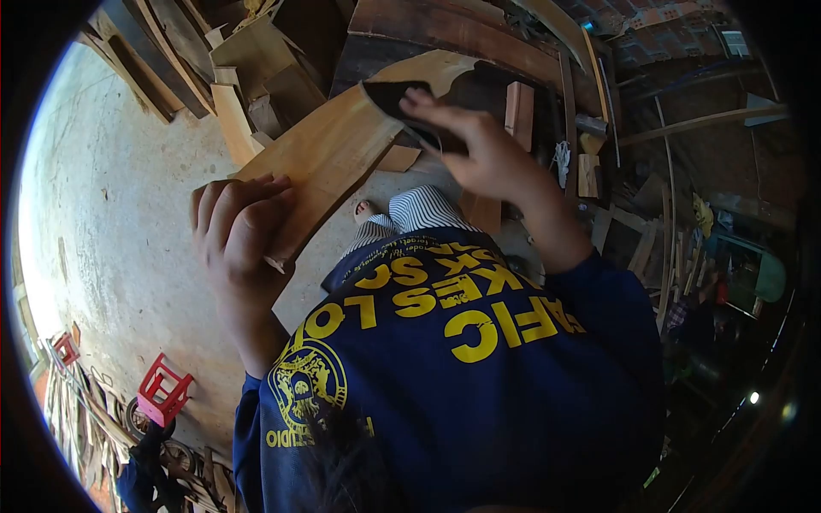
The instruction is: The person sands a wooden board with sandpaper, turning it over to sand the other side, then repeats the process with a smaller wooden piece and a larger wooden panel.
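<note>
A long, slightly curved wooden board (329, 141) slants from the lower left up to a dark work surface. My left hand (239, 222) is wrapped round its near end, with the fingers over the top. On the board's upper face, near its right edge, lies a dark, thin sheet (395, 101) that looks like sandpaper. My right hand (470, 141) is on this sheet, its fingertips on the sheet's upper part and the thumb at its lower edge.
Wooden offcuts (256, 68) lean together at the upper left. A reddish wood block (519, 111) sits right of the board. A red plastic stool (164, 390) stands on the concrete floor (128, 214) at the lower left, near a pile of thin wood strips (85, 427).
</note>
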Available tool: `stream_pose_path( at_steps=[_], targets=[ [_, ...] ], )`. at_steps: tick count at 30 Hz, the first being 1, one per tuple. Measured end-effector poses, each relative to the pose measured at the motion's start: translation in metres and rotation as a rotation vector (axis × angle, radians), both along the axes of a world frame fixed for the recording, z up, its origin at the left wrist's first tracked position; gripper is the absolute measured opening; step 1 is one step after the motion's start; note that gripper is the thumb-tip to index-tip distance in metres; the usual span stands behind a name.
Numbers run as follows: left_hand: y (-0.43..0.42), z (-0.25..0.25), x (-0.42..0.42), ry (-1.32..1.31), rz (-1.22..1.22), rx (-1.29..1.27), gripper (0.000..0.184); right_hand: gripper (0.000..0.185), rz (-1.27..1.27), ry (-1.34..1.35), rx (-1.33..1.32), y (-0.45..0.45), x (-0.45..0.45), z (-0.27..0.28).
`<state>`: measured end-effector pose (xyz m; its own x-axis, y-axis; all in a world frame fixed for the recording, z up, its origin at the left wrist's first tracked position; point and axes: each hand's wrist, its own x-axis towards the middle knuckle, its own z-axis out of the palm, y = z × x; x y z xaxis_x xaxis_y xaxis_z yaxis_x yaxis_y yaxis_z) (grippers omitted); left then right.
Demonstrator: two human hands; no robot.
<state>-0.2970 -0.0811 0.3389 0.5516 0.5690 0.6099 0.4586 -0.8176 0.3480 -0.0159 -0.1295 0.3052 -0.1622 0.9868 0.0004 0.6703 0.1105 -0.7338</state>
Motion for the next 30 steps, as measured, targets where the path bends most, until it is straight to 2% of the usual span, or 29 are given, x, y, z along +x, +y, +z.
stream_pose_path(
  at_steps=[1, 4, 8, 11, 13, 15, 17, 19, 21, 22, 23, 24, 25, 27, 30],
  targets=[
    [-0.001, -0.001, 0.0, -0.002, -0.001, -0.003, 0.017, 0.075, 0.102, 0.085, 0.045, -0.011, -0.015, 0.016],
    [-0.002, -0.006, -0.004, -0.02, -0.026, 0.008, 0.016, 0.076, 0.147, 0.02, 0.053, -0.029, -0.033, 0.03],
    [-0.006, -0.02, -0.022, -0.001, -0.058, -0.031, 0.019, 0.071, -0.011, 0.007, -0.069, -0.02, -0.007, -0.03],
    [-0.011, -0.031, -0.038, 0.057, -0.085, -0.073, 0.019, 0.074, -0.146, -0.014, -0.111, -0.009, 0.009, -0.074],
    [-0.015, -0.035, -0.041, 0.082, -0.091, -0.092, 0.019, 0.075, -0.141, -0.016, -0.136, -0.013, -0.008, -0.062],
    [-0.016, -0.035, -0.04, 0.087, -0.067, -0.1, 0.017, 0.07, 0.131, -0.025, 0.045, -0.02, -0.031, -0.036],
    [-0.015, -0.034, -0.037, 0.067, -0.054, -0.084, 0.017, 0.073, 0.232, 0.089, 0.061, -0.025, -0.047, -0.021],
    [-0.016, -0.036, -0.034, 0.039, -0.033, -0.075, 0.018, 0.075, 0.217, 0.046, 0.08, -0.023, -0.043, -0.027],
    [-0.016, -0.036, -0.031, 0.011, -0.009, -0.066, 0.018, 0.084, 0.029, 0.086, 0.143, -0.016, -0.023, -0.05],
    [-0.015, -0.034, -0.03, 0.018, -0.013, -0.053, 0.018, 0.075, -0.037, -0.026, 0.142, -0.009, -0.007, -0.061],
    [-0.015, -0.033, -0.03, 0.024, -0.018, -0.041, 0.018, 0.068, -0.149, -0.011, 0.066, -0.002, 0.005, -0.073],
    [-0.015, -0.033, -0.029, 0.027, -0.018, -0.044, 0.018, 0.053, -0.222, -0.032, 0.069, 0.006, 0.019, -0.091],
    [-0.015, -0.033, -0.029, 0.031, -0.036, -0.028, 0.018, 0.053, -0.22, -0.03, 0.067, 0.012, 0.028, -0.098],
    [-0.015, -0.034, -0.028, 0.041, -0.05, -0.012, 0.018, 0.038, -0.345, 0.023, 0.01, 0.021, 0.037, -0.107],
    [-0.012, -0.043, -0.032, -0.009, -0.034, -0.02, 0.018, 0.034, -0.374, 0.119, 0.056, 0.026, 0.037, -0.109]
  ],
)
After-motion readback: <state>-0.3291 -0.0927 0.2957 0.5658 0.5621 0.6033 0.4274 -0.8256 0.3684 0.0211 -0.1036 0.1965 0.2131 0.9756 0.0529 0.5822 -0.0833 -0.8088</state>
